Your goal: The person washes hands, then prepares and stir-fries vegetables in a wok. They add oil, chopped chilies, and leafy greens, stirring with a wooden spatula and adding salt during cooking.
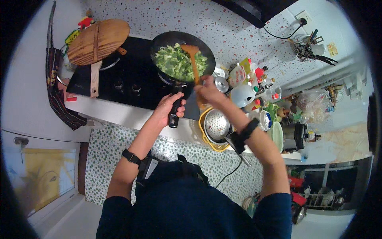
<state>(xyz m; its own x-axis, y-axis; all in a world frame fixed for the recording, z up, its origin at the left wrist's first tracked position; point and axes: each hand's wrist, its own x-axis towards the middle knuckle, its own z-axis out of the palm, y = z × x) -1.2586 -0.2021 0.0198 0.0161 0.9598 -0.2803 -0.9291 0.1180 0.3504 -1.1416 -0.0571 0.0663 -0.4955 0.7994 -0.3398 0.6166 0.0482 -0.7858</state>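
Chopped green vegetables (179,61) fill the middle of a dark wok (157,41) on the black stove. My left hand (169,108) is wrapped round the wok's black handle (174,113), which points toward me. An orange-brown spatula (193,59) is gripped in my right hand (209,89), its blade lying over the vegetables at the wok's far right part. Part of the spatula's handle is hidden by my right hand.
A round wooden lid (99,42) covers another pan on the left of the black stove (109,93). Right of the wok, bottles and jars (243,95) crowd the counter. A metal colander (217,124) sits in a yellow basket (203,137) below my right forearm.
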